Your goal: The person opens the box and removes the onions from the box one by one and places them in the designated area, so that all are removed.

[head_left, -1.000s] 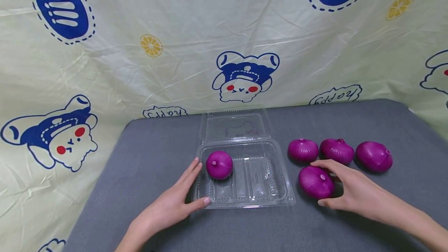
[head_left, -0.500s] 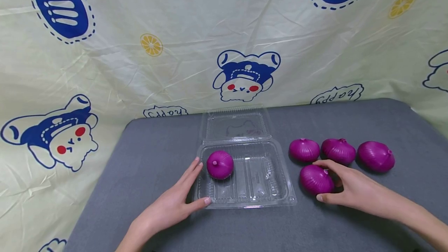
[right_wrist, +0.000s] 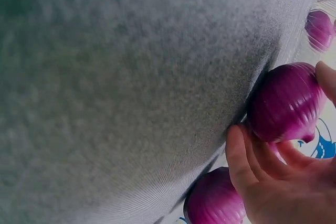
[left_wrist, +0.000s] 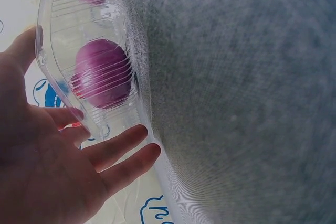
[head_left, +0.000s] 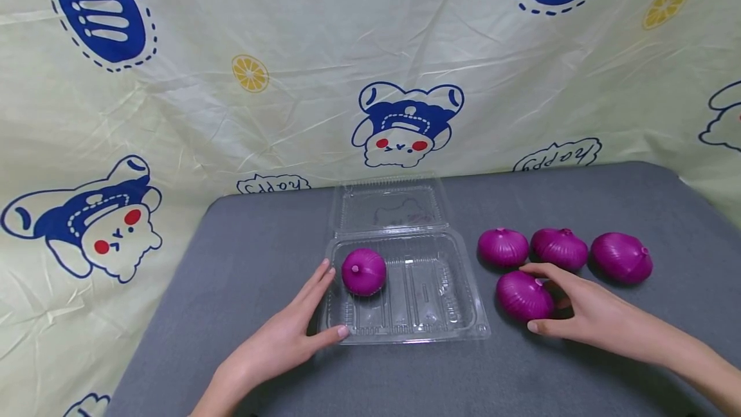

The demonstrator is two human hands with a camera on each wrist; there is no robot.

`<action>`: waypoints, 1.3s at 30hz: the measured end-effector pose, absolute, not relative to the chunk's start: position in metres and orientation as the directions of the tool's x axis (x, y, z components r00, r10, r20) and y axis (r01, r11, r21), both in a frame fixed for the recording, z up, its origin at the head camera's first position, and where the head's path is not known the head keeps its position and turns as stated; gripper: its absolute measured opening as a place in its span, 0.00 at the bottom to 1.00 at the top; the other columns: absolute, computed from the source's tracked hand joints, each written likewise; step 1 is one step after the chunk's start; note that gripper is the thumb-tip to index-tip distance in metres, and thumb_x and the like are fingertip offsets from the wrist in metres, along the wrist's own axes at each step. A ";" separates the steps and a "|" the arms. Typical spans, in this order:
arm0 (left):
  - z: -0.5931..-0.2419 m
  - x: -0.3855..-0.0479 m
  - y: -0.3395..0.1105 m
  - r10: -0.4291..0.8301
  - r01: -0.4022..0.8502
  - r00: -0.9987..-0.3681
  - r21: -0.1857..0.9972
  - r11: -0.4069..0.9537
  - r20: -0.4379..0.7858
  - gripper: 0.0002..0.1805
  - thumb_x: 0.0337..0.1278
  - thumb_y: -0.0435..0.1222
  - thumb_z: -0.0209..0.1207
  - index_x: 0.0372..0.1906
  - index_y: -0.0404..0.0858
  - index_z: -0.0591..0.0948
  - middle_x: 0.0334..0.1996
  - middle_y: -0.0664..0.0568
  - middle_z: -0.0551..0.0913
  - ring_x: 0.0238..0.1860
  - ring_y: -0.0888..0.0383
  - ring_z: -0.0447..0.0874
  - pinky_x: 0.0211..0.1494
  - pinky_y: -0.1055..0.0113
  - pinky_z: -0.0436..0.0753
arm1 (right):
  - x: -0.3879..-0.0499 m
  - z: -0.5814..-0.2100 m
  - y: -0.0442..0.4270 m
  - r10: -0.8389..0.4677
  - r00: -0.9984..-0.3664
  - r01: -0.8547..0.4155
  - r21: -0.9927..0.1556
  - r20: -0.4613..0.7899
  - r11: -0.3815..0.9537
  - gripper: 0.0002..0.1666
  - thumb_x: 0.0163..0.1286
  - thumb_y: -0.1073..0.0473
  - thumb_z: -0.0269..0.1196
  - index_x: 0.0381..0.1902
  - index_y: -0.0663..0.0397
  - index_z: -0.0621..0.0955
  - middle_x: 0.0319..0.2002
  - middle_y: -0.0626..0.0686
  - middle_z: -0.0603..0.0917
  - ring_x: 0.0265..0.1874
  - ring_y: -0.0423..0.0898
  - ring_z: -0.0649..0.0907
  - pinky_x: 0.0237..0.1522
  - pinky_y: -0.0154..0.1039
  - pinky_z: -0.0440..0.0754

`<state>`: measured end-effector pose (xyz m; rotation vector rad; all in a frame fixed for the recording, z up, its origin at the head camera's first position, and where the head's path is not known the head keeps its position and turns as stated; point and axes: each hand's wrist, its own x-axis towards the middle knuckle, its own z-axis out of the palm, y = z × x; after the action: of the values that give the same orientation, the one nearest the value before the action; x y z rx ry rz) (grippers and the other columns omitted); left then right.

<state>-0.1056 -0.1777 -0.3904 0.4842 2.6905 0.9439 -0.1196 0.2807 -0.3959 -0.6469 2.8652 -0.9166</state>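
Observation:
A clear plastic clamshell container (head_left: 425, 298) lies with its lid folded back, and one purple onion (head_left: 363, 272) sits in its left part. My left hand (head_left: 278, 343) rests at the container's left front corner, fingers extended, thumb on the rim. In the left wrist view that hand (left_wrist: 58, 150) is beside the clear wall. To the right of the container, my right hand (head_left: 596, 311) grips another purple onion (head_left: 521, 295) between thumb and fingers, low at the table. The right wrist view shows this onion (right_wrist: 286, 100) with its stem end towards the palm.
Behind the gripped onion stand three more purple onions in a row: a left one (head_left: 502, 248), a middle one (head_left: 559, 249) and a right one (head_left: 622, 257). The grey cloth-covered table (head_left: 249, 243) ends at a printed pale curtain (head_left: 312, 31).
The onion in my right hand has turned, its stem end swinging right towards the palm, and has shifted slightly away from me. My left hand and the container stay as they were.

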 end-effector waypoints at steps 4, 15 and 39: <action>-0.390 -0.106 -0.178 0.388 0.225 -0.913 0.640 0.734 -0.124 0.51 0.57 0.62 0.61 0.79 0.56 0.47 0.76 0.73 0.37 0.75 0.60 0.48 0.71 0.48 0.61 | -0.116 -0.393 0.282 -0.407 -0.910 -0.369 -0.597 0.077 0.712 0.44 0.55 0.45 0.75 0.66 0.47 0.70 0.58 0.56 0.76 0.38 0.40 0.83 0.37 0.35 0.83; -0.390 -0.106 -0.177 0.376 0.201 -0.914 0.638 0.743 -0.150 0.51 0.56 0.62 0.61 0.79 0.57 0.48 0.76 0.75 0.36 0.75 0.59 0.49 0.70 0.47 0.63 | -0.109 -0.377 0.278 -0.373 -0.912 -0.406 -0.503 0.170 0.763 0.43 0.52 0.42 0.76 0.63 0.44 0.73 0.56 0.48 0.76 0.44 0.44 0.81 0.39 0.38 0.84; -0.391 -0.106 -0.177 0.383 0.223 -0.915 0.633 0.742 -0.127 0.51 0.58 0.62 0.60 0.79 0.57 0.47 0.76 0.74 0.36 0.75 0.60 0.48 0.70 0.48 0.62 | -0.132 -0.340 0.206 -0.599 -0.789 -0.595 -0.418 0.139 0.686 0.37 0.57 0.44 0.73 0.65 0.36 0.74 0.62 0.42 0.75 0.62 0.47 0.74 0.49 0.51 0.82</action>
<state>-0.1058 -0.1769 -0.3908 0.4772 2.6941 0.9319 -0.1325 0.2057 -0.3396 -1.0186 2.8766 -0.7081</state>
